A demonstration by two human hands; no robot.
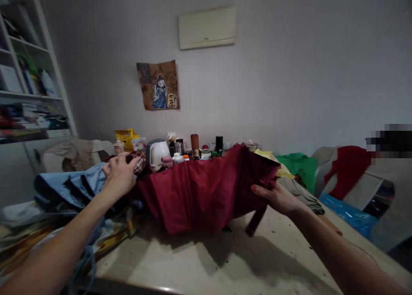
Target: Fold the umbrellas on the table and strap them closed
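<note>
A maroon cloth (199, 196) with a thin sheen hangs raised across the middle, over the table's far half. A short strap (255, 220) dangles from its right end. My right hand (278, 196) grips that end, thumb on the near side, the other fingers mostly hidden. My left hand (120, 173) is at the cloth's upper left end, fingers bent around fabric; their tips are partly hidden. Beneath and beside that hand lies a pile with a light blue garment (86, 181) and a checked red-and-white cloth (139, 164).
Behind the maroon cloth stand a white kettle (159, 153), a brown cylinder (195, 145) and several bottles. On the right are a green bag (298, 166), a striped cloth (298, 194) and a blue plastic package (349, 215). The pale table (180, 267) carries small dark scraps.
</note>
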